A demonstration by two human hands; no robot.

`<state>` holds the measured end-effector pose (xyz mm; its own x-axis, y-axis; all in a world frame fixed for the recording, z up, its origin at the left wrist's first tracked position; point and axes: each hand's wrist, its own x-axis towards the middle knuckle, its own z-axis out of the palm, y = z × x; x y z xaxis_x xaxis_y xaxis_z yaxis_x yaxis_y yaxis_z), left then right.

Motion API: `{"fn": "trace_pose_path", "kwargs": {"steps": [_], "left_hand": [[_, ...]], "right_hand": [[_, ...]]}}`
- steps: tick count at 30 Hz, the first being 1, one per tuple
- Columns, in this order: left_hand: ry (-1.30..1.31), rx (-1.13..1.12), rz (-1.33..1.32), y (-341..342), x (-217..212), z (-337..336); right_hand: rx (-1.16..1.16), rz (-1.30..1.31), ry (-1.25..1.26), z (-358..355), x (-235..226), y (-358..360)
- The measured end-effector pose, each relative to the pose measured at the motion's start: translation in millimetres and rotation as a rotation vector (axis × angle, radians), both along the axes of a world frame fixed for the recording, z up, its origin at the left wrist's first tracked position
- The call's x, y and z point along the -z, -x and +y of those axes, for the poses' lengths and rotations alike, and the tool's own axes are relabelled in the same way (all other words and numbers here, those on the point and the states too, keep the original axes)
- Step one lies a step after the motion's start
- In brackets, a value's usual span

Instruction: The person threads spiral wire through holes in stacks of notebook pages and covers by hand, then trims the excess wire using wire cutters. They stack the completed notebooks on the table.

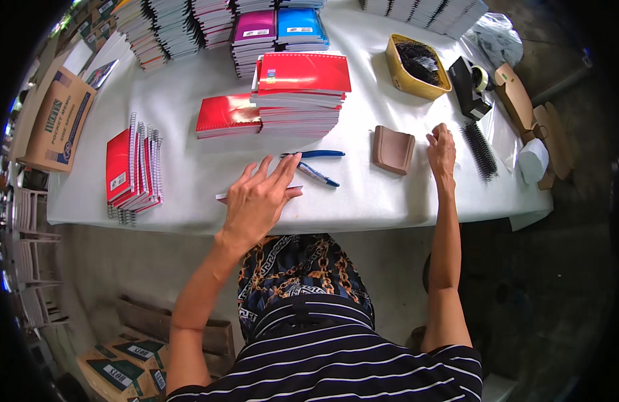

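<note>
My left hand (256, 201) rests palm down near the table's front edge, its fingers spread. Beneath it lies a thin flat thing, mostly covered, perhaps a notebook; only slim reddish and pale edges stick out at both sides. Just past those fingertips is a pair of blue-handled pliers (323, 153) with its handles apart. My right hand (442, 153) is farther right on the table, fingers curled together; what they pinch, if anything, is too small to make out. That hand is between a brown block (393, 150) and a bundle of black spiral wires (480, 151).
Ahead stands a tall stack of red notebooks (302, 74), with more coloured stacks behind. Wire-bound red notebooks (132, 167) lie at left, near a cardboard box (60, 120). A yellow basket (432, 92) of black pieces and a black tape dispenser (467, 87) occupy the right.
</note>
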<state>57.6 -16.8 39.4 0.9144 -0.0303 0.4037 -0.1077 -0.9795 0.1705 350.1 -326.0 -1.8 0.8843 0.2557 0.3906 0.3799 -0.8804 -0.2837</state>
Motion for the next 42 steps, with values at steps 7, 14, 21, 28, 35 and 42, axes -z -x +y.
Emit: {"fn": "trace_pose_path", "kwargs": {"steps": [7,14,21,28,35,42], "left_hand": [[0.043,0.037,0.065,2.0,-2.7,14.9],[0.059,0.031,0.141,-3.6,-5.7,15.8],[0.061,0.039,0.146,-5.6,-3.7,18.9],[0.087,0.066,0.088,-5.8,-7.4,16.1],[0.102,0.058,0.17,-3.2,-10.3,16.4],[0.085,0.241,0.477,10.5,-24.8,27.5]], "right_hand": [[-0.829,0.368,-0.491,133.2,-61.2,167.4],[-0.903,0.475,-0.559,141.3,-48.8,165.4],[-0.994,0.616,-0.532,138.9,-48.1,156.5],[-1.019,0.419,-0.205,139.6,-66.6,164.9],[-0.956,0.386,-0.001,146.3,-74.6,181.7],[-0.86,0.364,0.149,78.5,-80.5,97.8]]}}
